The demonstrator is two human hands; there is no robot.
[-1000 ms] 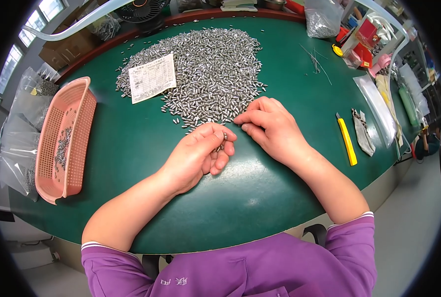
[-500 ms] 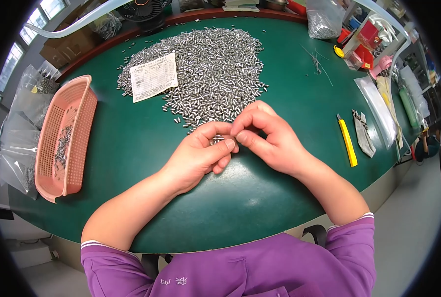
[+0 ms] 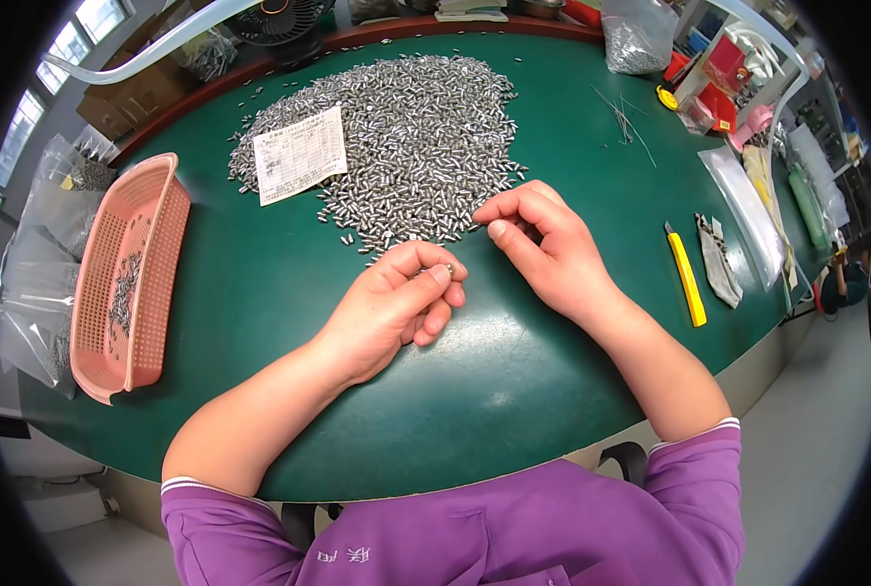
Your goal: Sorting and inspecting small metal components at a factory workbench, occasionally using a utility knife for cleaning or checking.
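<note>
A broad heap of small silvery metal pins (image 3: 416, 137) lies across the far middle of the green table. My left hand (image 3: 391, 298) is closed just in front of the heap's near edge, a tiny metal pin (image 3: 450, 269) pinched at the thumb and forefinger tips. To its right, my right hand (image 3: 548, 244) is at the heap's near right edge. Its thumb and bent forefinger are slightly apart, the forefinger tip beside the outermost pins; I make out nothing held there. A printed paper slip (image 3: 300, 156) rests on the heap's left part.
A pink plastic basket (image 3: 169, 264) with some pins inside stands at the left, beside clear plastic bags (image 3: 40, 264). On the right lie a yellow utility knife (image 3: 686, 278), a crumpled cloth strip (image 3: 717, 264) and thin wires (image 3: 626, 122). A black fan (image 3: 279, 29) stands at the back.
My right hand has drawn away from the left, moving up and right to the heap's edge. The left hand has shifted slightly left, its fingertips still pinched.
</note>
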